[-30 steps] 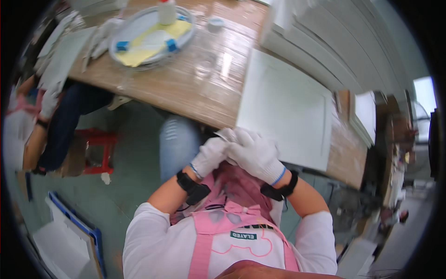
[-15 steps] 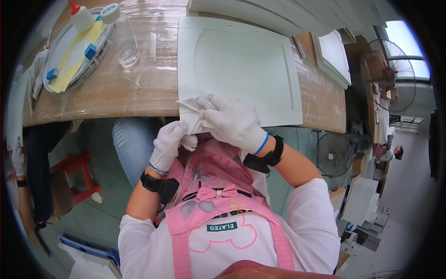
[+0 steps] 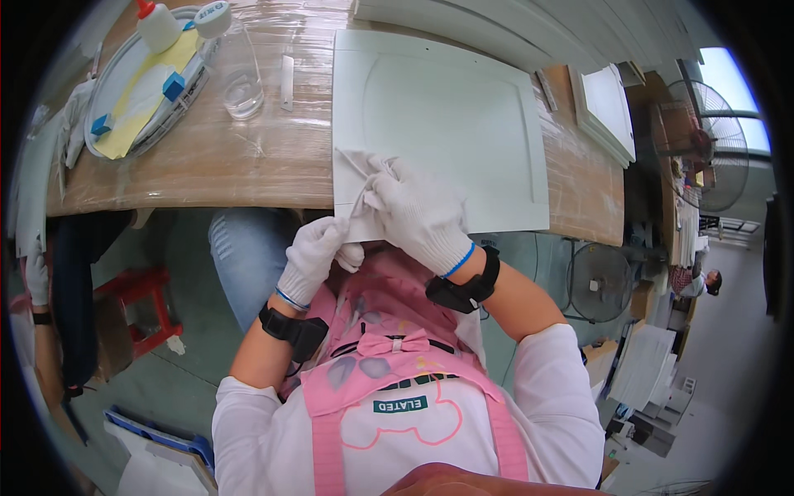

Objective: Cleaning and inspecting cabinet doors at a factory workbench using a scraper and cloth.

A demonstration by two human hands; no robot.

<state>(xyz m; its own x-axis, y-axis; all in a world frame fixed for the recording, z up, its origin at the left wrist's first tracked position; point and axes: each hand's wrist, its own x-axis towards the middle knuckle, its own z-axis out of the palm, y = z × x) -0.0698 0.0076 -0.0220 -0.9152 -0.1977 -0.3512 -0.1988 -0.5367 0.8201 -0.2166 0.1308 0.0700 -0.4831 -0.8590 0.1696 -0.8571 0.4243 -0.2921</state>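
A pale white cabinet door panel [image 3: 447, 124] with a recessed middle lies on the table, its near edge jutting past the table's front. My right hand [image 3: 418, 211], in a white knit glove, is closed on a folded white cloth [image 3: 354, 159] against the panel's left edge by the near corner. Just below and left, my gloved left hand [image 3: 314, 252] has its fingers curled in at that near-left corner. Whether it grips the panel or the cloth's lower end cannot be made out.
The table [image 3: 273, 165] is wrapped in clear film. On its left stand a squeeze bottle [image 3: 159, 31], a clear jar [image 3: 241, 91] and a tray [image 3: 203, 83] with blue blocks. More white panels [image 3: 604, 107] are stacked at right. A red stool [image 3: 149, 310] and a floor fan [image 3: 597, 285] stand below.
The whole view has shifted, so the table and panel sit slightly further right. My right hand and the cloth have moved a little away from me along the panel's left edge. My left hand stays near the corner.
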